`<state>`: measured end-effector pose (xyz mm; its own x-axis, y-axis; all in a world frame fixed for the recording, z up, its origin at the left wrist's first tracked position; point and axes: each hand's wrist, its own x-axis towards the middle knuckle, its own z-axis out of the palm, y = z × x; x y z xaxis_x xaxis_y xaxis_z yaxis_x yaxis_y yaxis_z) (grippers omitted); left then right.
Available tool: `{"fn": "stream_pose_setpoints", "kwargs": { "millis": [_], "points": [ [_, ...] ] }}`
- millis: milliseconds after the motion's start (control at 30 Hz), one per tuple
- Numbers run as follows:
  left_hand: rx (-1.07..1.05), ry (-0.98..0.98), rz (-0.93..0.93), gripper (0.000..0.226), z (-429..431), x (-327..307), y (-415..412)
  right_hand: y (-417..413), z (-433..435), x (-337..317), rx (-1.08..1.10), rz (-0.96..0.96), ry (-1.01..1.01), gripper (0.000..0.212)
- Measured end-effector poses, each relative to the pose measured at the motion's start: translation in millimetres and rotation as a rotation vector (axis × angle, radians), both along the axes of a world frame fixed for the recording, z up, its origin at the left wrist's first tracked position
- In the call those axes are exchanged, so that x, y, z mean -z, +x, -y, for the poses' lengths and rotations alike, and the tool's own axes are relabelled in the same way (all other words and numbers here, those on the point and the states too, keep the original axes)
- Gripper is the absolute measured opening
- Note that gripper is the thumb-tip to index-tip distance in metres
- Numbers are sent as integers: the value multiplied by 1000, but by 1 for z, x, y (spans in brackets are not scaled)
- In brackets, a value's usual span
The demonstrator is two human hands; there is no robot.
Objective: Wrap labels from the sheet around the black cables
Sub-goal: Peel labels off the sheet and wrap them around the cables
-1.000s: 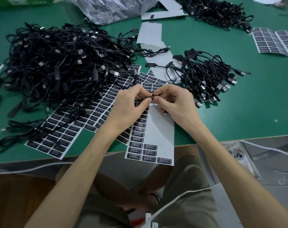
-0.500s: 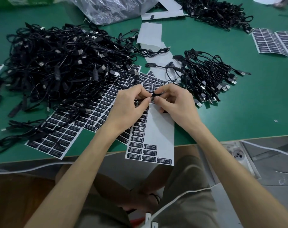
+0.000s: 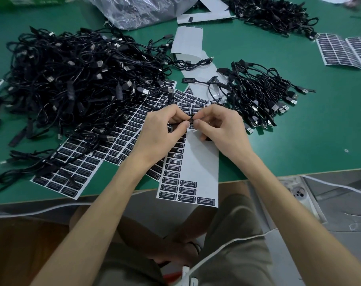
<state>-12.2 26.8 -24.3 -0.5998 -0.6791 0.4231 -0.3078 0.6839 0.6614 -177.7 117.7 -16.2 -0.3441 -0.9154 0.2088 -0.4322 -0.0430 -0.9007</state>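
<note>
Both left hand and right hand pinching cable, green table, label sheet

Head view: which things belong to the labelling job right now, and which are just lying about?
In the job: left hand, right hand, the black cable both pinch, the label sheet beneath them, the big cable pile at left, the smaller cable bundle at right.
Lying about: clear plastic bag, empty backing strips, far cable pile, spare label sheets at far right.
</note>
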Motion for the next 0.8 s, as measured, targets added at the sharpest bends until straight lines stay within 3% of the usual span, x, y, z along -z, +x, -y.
{"fn": "stream_pose_setpoints", "kwargs": {
  "millis": [300,800],
  "points": [
    [-5,-36,10,9,1,1,0,4,1,-2,46,-234,4,6],
    [22,-40,1,9,-1,0,0,-2,0,0,-2,-21,6,5]
  ]
}}
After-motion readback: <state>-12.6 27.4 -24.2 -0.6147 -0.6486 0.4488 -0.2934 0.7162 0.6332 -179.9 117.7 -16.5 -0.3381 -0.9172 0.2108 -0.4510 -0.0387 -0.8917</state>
